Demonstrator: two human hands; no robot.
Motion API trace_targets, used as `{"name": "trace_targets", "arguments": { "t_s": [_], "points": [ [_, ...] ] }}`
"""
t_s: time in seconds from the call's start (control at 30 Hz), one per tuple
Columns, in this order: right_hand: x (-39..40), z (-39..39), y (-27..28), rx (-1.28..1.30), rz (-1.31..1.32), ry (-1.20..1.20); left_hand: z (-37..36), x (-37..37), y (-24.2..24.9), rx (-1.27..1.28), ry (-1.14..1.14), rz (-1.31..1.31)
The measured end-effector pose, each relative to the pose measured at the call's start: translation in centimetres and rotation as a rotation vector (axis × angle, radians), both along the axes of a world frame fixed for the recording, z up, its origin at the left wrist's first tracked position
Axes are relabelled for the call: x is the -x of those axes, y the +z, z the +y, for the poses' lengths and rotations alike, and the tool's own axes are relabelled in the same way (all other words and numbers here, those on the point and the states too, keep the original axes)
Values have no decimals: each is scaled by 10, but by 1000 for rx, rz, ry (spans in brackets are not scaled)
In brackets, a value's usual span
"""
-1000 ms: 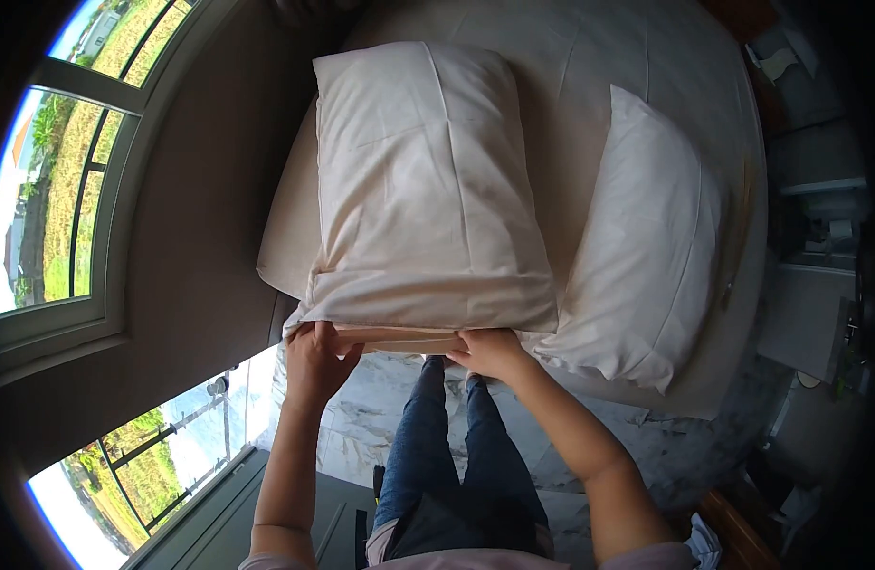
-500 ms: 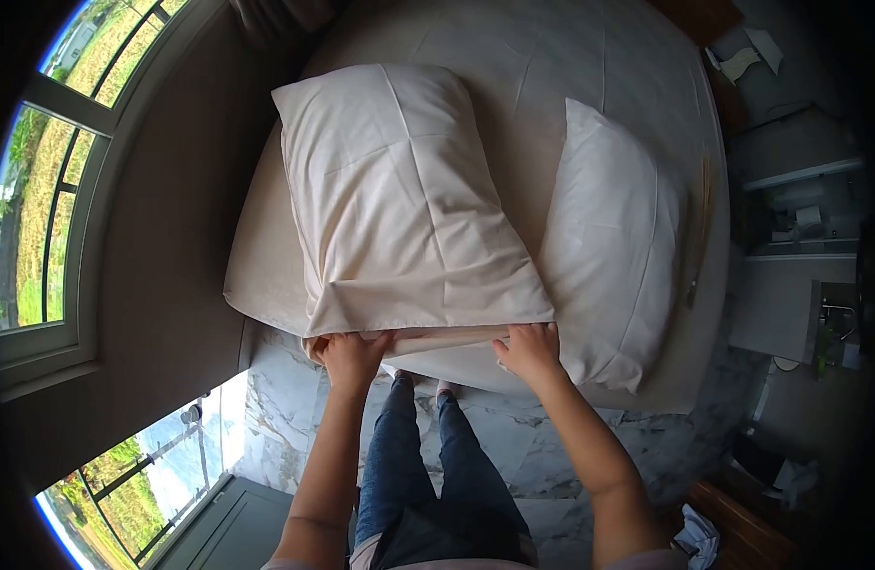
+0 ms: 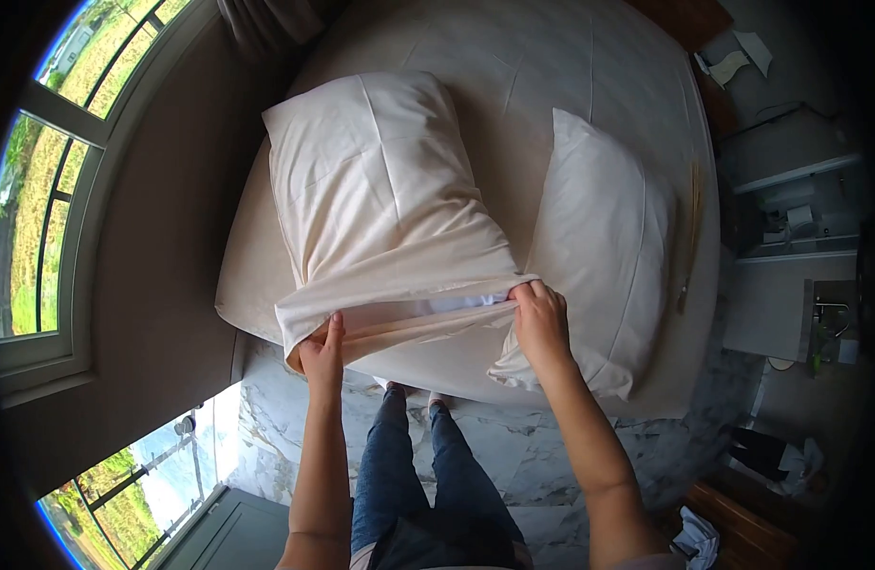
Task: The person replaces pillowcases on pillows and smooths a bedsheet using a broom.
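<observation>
A cream pillowcase [image 3: 371,180] with a pillow inside lies on the bed, its open end toward me. Inside the mouth a strip of the white pillow [image 3: 447,304] shows. My left hand [image 3: 323,353] grips the left corner of the opening, thumb up along the edge. At the right corner, my right hand [image 3: 542,318] pinches the hem between thumb and fingers. Between both hands the opening is stretched into a long slit. A second cream pillow [image 3: 604,252] lies to the right, close beside my right hand.
The bed [image 3: 513,57] has a fitted beige sheet; a thin straw-coloured bundle [image 3: 691,237] rests along its right edge. Windows [image 3: 38,228] are on the left. Marble-look tiles [image 3: 494,437] cover the floor at my feet. A counter with a sink [image 3: 827,318] stands at far right.
The pillowcase mouth has been spread apart, and the white pillow inside now shows. My right hand has moved up; my left hand has shifted slightly left with its thumb raised.
</observation>
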State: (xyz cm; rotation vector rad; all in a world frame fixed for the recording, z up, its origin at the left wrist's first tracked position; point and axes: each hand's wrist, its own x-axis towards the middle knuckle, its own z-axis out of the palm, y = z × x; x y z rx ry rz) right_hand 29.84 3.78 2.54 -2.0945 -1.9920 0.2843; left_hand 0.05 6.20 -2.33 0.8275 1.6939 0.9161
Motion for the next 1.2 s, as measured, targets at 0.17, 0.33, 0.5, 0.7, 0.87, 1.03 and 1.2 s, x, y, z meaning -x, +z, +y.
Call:
{"name": "trace_targets", "arguments": {
  "t_s": [0.17, 0.33, 0.5, 0.7, 0.87, 1.03, 1.2],
  "points": [
    [19, -6, 0, -70, 168, -77, -24, -61, -5, -178, -138, -83],
    [21, -18, -15, 45, 226, -105, -3, -121, 16, -472, -766, 593],
    [-12, -12, -10, 118, 90, 12, 2, -126, -25, -439, -1059, 321],
    [11, -13, 1, 43, 126, -46, 23, -111, 13, 191, -1143, 70],
    [60, -35, -35, -44, 270, 20, 35, -114, -5, 355, -51, -585],
    [51, -38, -72, 38, 305, -123, -24, -145, 67, 294, -435, -1065],
    [18, -25, -70, -70, 677, -263, -70, -132, 59, 183, -358, -959]
  ]
}}
